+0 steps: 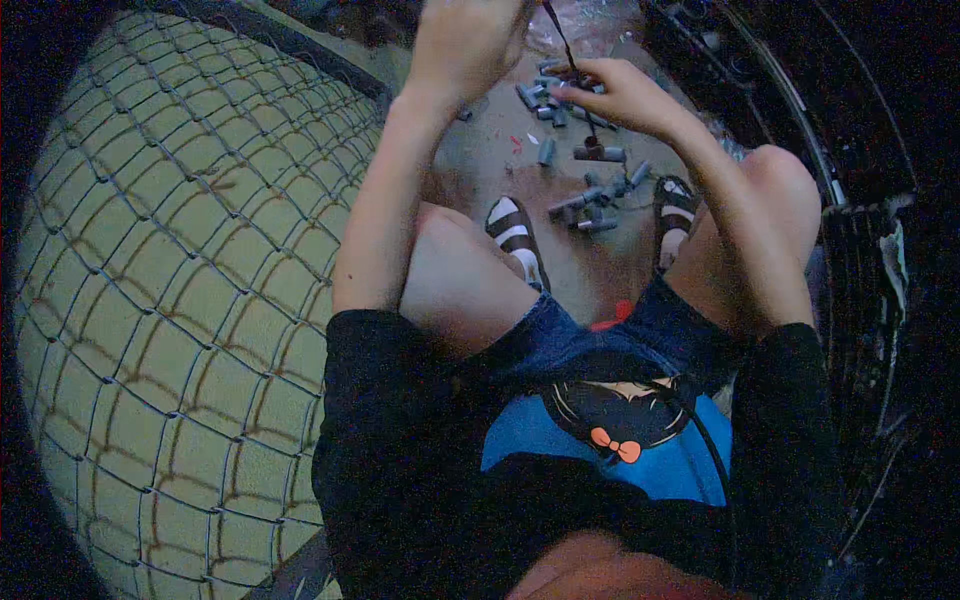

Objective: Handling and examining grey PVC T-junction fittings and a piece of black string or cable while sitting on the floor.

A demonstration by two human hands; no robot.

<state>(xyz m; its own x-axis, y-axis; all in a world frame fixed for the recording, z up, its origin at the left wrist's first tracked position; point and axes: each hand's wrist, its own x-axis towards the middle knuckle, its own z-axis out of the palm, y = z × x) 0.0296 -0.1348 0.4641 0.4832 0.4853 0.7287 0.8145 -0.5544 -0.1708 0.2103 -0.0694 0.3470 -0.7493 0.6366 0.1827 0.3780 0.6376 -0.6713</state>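
My left hand [470,48] is raised at the top edge, its fingers curled and partly cut off by the picture, so what they grip is hidden. Close beside it, a thin dark cord [562,38] slants down from the top edge. My right hand [628,97] pinches this cord between thumb and fingers. Below the pinch the cord runs on down to a small brown end piece [592,147], which appears over the short grey tubes on the floor; whether it touches them I cannot tell. One grey tube [607,155] lies just beneath that end.
Several more grey tubes [597,224] lie scattered between my sandalled feet and farther ahead. A chain-link fence [200,300] stands along my left against a pale wall. Dark, shiny panels [790,90] rise on the right. Clear plastic [590,25] lies at the far end.
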